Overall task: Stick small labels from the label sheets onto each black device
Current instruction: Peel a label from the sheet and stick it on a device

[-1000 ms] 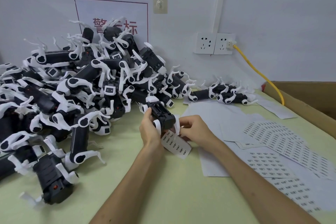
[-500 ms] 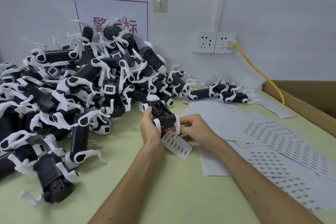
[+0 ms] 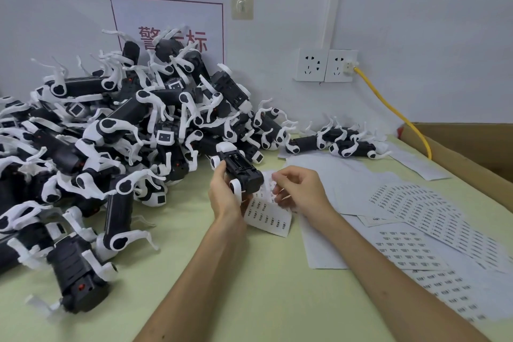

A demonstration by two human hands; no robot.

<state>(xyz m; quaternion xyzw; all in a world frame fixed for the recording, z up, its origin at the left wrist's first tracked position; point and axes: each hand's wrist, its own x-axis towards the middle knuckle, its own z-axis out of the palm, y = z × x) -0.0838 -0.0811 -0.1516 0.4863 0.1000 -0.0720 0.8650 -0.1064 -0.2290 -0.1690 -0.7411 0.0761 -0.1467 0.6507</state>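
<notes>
My left hand (image 3: 224, 197) grips a black device (image 3: 241, 168) with white wheels, held above the table in front of the pile. A small label sheet (image 3: 268, 215) hangs under the device, its top edge between both hands. My right hand (image 3: 299, 189) pinches the upper part of that sheet just right of the device. A large pile of black devices (image 3: 111, 133) with white limbs fills the left half of the table. Two more black devices (image 3: 333, 143) lie by the wall at the back right. More label sheets (image 3: 416, 211) lie flat on the right.
Blank white backing sheets (image 3: 327, 172) lie under and beyond my right hand. A cardboard box (image 3: 477, 153) runs along the right edge. A yellow cable (image 3: 388, 108) drops from the wall socket (image 3: 326, 65). The table (image 3: 263, 286) is pale green.
My right hand's fingers have shifted on the top of the small label sheet, which now curls up more beside the device. The device and left hand stay nearly still.
</notes>
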